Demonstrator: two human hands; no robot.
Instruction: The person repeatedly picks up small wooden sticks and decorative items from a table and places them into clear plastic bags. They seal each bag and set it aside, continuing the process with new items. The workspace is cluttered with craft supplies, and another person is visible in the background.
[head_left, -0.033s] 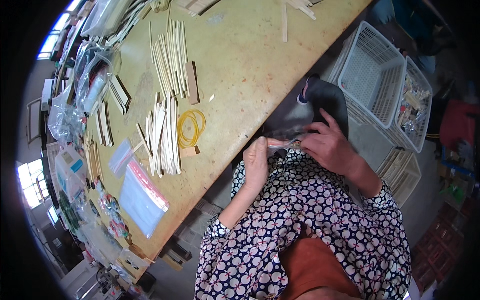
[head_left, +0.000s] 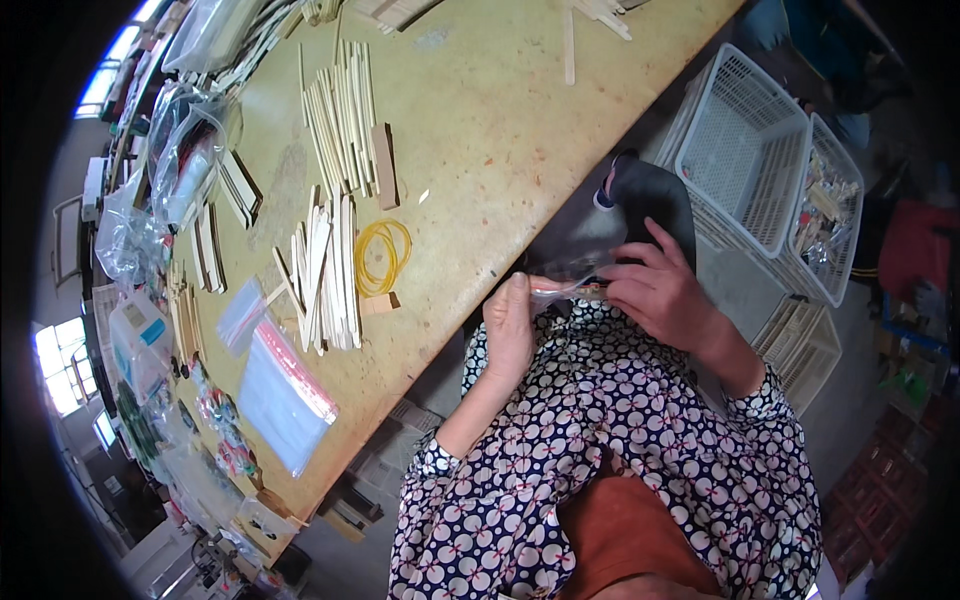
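- Close above the patterned garment (head_left: 620, 400), a small clear plastic bag (head_left: 552, 292) with a reddish band is spanning the gap between the two hands, apparently so that both can be working on it near the body.
- At its left end, the left hand (head_left: 510, 325) is curling tightly, thumb against folded fingers, and is gripping the bag, seemingly anchoring it.
- At the other end, the right hand (head_left: 660, 295) is reaching across with its fingers partly spread, one lifting clear; the lower ones are meeting the bag, but whether they are pinching it cannot be told. Small contents there are showing too faintly to identify.
- Past the near edge of the counter (head_left: 470, 180), flat zip bags (head_left: 285, 395) are lying in a pile, probably placed for easy reach.
- Just beyond, yellow rubber bands (head_left: 382, 255) are resting beside a loose bunch of wooden sticks (head_left: 325, 270); the sticks are lying roughly lengthwise, perhaps for easy picking.
- Farther off, another row of sticks (head_left: 340, 120) is fanning out next to a brown block (head_left: 383, 165), which may be keeping them together.
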